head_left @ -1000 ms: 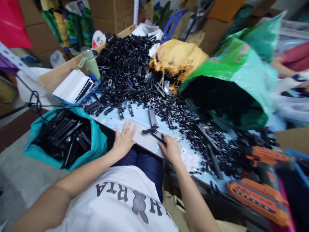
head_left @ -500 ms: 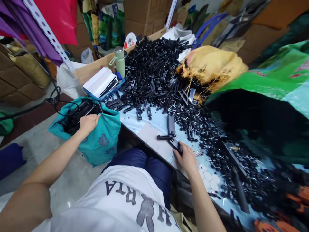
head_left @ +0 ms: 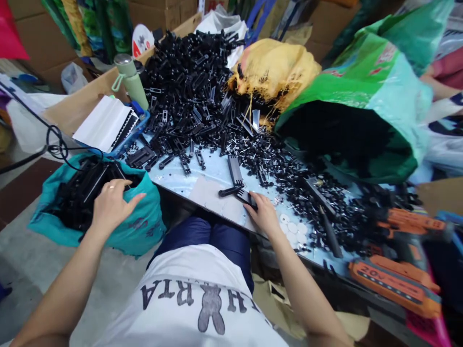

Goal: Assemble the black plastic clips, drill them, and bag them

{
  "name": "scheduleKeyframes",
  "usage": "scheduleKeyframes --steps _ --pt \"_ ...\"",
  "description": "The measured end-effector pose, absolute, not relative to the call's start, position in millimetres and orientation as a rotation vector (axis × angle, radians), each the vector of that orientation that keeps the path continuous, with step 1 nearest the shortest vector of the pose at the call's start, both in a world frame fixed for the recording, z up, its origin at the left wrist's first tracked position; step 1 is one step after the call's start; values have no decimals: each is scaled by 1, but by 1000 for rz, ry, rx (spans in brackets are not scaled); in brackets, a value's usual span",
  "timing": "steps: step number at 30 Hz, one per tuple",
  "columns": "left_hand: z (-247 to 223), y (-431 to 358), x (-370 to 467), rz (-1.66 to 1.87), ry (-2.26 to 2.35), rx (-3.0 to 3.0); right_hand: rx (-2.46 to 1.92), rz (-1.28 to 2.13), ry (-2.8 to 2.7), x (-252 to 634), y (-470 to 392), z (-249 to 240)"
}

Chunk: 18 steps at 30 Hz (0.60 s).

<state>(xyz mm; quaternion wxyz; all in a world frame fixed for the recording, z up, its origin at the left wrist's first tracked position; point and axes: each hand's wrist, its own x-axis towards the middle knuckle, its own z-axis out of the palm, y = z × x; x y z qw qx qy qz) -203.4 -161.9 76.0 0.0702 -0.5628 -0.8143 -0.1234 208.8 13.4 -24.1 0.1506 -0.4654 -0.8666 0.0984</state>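
Note:
My left hand (head_left: 113,206) is over the near side of a teal bag (head_left: 146,212) packed with black plastic parts (head_left: 81,193). Its thumb stands away from the fingers, and it grips nothing. At the table's front edge, my right hand (head_left: 265,215) has its thumb and fingers around the end of a dark slotted plastic part (head_left: 246,196). The part's pronged end points left, close to a short black rod-like piece (head_left: 228,192). Just beyond lies a flat grey-black toothed part (head_left: 235,171). A pale board (head_left: 207,195) is beneath these pieces.
Black clips (head_left: 188,86) form a large heap at the back. Small parts and screws (head_left: 285,168) spread rightward, near a dark-handled tool (head_left: 330,233). An orange cordless drill (head_left: 398,284) lies at right. A green sack (head_left: 347,86) gapes open behind; a green bottle (head_left: 132,84) stands at left.
My left hand has let go of the teal bag's rim, and its fingers have spread. My right hand stays on the slotted part. The view has swung right, bringing the drill fully into sight.

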Motion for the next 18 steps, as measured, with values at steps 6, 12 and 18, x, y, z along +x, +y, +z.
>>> scheduleKeyframes --steps 6,12,18 --pt "29 -62 -63 -715 -2148 -2314 -1354 351 -2480 210 14 -18" --pt "-5 -21 -2 -1030 -2139 -2408 -1402 577 -2276 225 8 -15" --pt "18 -26 -14 -1692 -2035 -2436 -1344 1201 -1740 215 -1 -5"
